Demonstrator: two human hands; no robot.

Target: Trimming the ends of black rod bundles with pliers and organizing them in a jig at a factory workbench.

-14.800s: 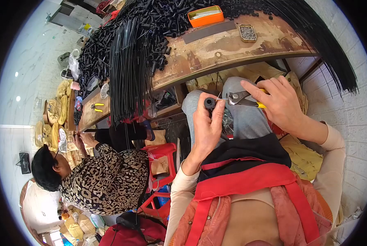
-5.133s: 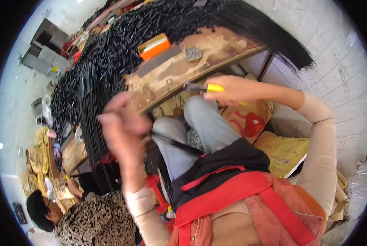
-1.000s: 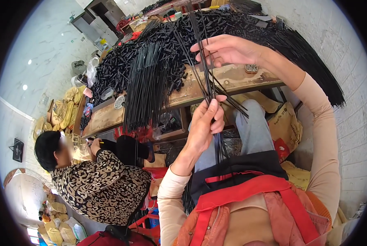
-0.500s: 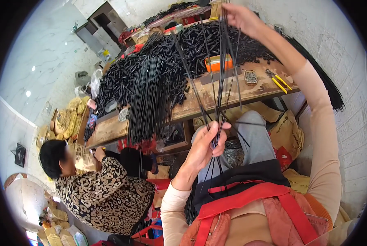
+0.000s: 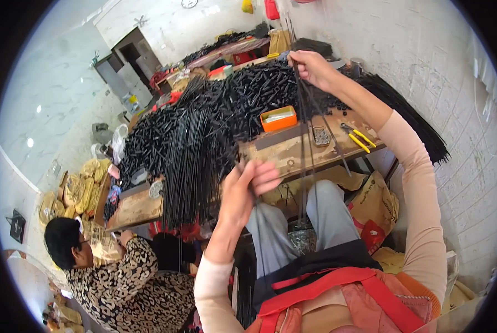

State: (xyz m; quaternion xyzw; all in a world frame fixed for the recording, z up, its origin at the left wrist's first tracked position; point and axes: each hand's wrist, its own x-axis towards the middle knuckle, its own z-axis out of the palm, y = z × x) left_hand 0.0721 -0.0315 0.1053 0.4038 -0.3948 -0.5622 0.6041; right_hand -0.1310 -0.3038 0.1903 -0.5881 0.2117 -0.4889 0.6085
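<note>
Farthest to the left of the left hand and below it, a seated co-worker (image 5: 115,275) in a patterned top bends forward, with yellow sacks (image 5: 82,191) piled just beyond. Nearer, just to the left of that same hand, a thick bundle of thin black rods (image 5: 187,172) hangs over the table edge, and beyond both hands a broad heap of short black tubes (image 5: 254,89) covers the far part of the wooden table (image 5: 276,155). The person's left hand (image 5: 246,191) is raised near the table's front edge, its fingers curled and blurred by motion; a thin dark streak shows above and below it, but whether the fingers close on anything cannot be told. Right of this hand, on the table, stands an open orange box (image 5: 278,119) with a dark flat strip (image 5: 283,137) in front of it. Higher and farther out, the right hand (image 5: 310,67) is closed in a narrow fist around several slender black rods (image 5: 302,125); their tips rise above the fist, while their lengths hang beneath it, fanning slightly, one slanting off to the right. Below the right hand lie a small tray of metal bits (image 5: 321,136) and, right of that, yellow-handled pliers (image 5: 359,137). Rightmost, another rod bundle (image 5: 412,116) droops past the table's end.
</note>
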